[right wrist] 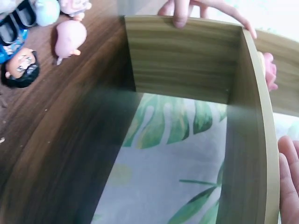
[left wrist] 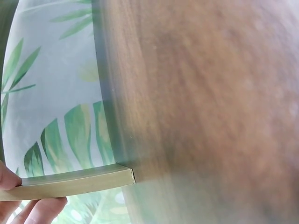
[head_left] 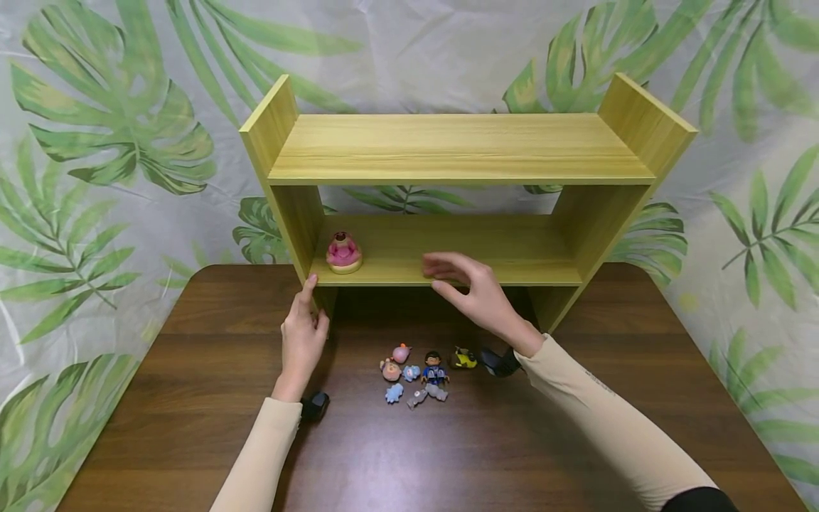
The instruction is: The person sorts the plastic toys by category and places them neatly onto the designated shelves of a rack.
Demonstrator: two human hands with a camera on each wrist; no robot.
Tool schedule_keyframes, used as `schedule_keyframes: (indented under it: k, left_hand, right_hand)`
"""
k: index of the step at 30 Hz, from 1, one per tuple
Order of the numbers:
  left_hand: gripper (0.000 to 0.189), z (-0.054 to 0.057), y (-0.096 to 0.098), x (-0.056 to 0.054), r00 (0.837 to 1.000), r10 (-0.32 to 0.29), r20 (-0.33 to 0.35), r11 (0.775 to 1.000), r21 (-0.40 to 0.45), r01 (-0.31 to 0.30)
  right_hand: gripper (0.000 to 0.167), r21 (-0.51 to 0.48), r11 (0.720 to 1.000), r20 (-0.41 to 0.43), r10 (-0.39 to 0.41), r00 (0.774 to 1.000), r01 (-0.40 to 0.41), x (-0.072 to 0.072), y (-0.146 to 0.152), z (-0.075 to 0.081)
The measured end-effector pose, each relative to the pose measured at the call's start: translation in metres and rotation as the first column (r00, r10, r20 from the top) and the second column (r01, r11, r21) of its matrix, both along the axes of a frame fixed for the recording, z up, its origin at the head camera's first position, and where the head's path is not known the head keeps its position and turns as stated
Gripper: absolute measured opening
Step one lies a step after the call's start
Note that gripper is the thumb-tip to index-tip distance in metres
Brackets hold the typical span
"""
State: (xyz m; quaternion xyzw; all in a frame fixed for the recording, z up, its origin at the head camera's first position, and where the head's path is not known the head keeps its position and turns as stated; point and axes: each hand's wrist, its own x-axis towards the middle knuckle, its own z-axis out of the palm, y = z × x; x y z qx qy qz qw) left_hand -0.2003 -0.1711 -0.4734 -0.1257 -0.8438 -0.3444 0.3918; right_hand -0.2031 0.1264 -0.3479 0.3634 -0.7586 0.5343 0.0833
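Head view: left hand gripping the wooden shelf at its left side panel, right hand hanging loose and free at the shelf's middle board, pink figurine sitting on that board's left end, small toys lying before the shelf on the table. Left wrist view: thumb and fingers pinching the shelf's panel edge. Right wrist view: right hand's relaxed fingers reaching beside the shelf's middle board.

Soft glare is whitening the near tabletop, and shadow is lying beneath the shelf. The right hand is blurring at the fingers. In the left wrist view the tabletop is appearing unfocused; in the right one, the backdrop is bleaching out.
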Motion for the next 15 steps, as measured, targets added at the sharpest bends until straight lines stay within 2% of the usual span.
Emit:
schedule_keyframes:
  k: [2,6,13,15]
  left_hand:
    - [0.087,0.000,0.000,0.000,1.000,0.000,-0.001,1.000,0.000,0.000]
    - [0.087,0.000,0.000,0.000,1.000,-0.001,-0.003,1.000,-0.001,0.001]
    - [0.087,0.000,0.001,0.000,1.000,-0.001,0.003,1.000,0.001,0.001]
    - [0.087,0.001,0.001,0.000,1.000,-0.001,0.007,1.000,0.002,0.001]
  right_hand:
    - [0.040,-0.007,1.000,-0.005,-0.002,1.000,0.002,-0.003,0.005,-0.008]
    - [0.040,-0.012,1.000,-0.024,-0.008,1.000,0.007,0.001,0.014,-0.014]
    - [0.040,0.009,1.000,-0.029,-0.029,0.999,0.029,0.012,0.021,-0.019]
    - [0.039,0.021,0.999,-0.037,-0.032,0.999,0.033,0.019,0.021,-0.015]
